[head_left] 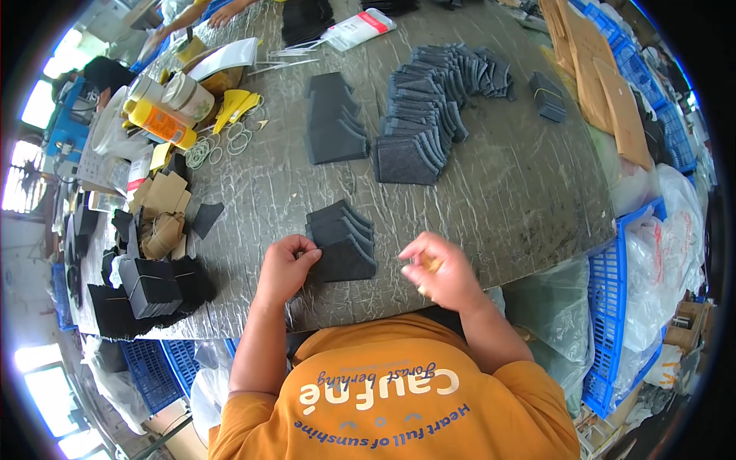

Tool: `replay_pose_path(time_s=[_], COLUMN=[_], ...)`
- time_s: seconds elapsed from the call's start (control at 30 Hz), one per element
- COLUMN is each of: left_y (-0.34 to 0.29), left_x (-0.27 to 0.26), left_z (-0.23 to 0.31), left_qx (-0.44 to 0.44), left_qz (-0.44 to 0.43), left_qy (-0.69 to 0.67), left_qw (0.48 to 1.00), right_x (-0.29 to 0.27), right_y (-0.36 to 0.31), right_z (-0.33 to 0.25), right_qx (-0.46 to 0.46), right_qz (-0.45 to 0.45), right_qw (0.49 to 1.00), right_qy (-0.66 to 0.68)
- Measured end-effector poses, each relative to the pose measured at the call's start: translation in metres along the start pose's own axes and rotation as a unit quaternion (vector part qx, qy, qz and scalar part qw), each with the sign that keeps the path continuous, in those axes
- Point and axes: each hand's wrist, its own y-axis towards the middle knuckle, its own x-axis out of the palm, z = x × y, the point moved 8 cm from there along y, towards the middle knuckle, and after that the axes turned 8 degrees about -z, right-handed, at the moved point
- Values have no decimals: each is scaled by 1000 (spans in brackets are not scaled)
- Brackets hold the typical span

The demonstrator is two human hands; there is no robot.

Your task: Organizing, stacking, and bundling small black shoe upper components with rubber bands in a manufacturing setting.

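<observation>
A small fanned row of dark grey, felt-like cut pieces (345,257) lies in front of me on the table. My left hand (287,270) is closed at its left edge, thumb against the pieces. Right of the row and apart from it, my right hand (445,272) is held with curled fingers. A small yellowish thing (432,263) shows inside them, too hidden to name. Farther off lie another overlapped row of grey pieces (335,126) and a long curved row of many such pieces (418,115).
On the left are black bundles (153,287), tan card scraps (165,195), an orange-yellow bottle (161,123), jars (188,96) and loose rubber bands (239,138). A banded grey bundle (547,98), brown cardboard (621,115) and a blue crate (606,307) are at right. Another person's hand (228,11) shows at the far edge.
</observation>
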Motion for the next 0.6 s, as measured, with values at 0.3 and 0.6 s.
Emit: replay_pose_path(time_s=[0.3,0.6], left_y=[3,4], left_x=[-1,-4], left_z=[4,18], left_qx=[2,77], left_qz=[15,72], left_qy=[31,181], left_qw=[999,978], right_x=[68,65], right_y=[-7,2], right_z=[-10,-4], right_qx=[-127,-96], right_qz=[-86,-84], right_qw=[904,926], right_qy=[-399,-356])
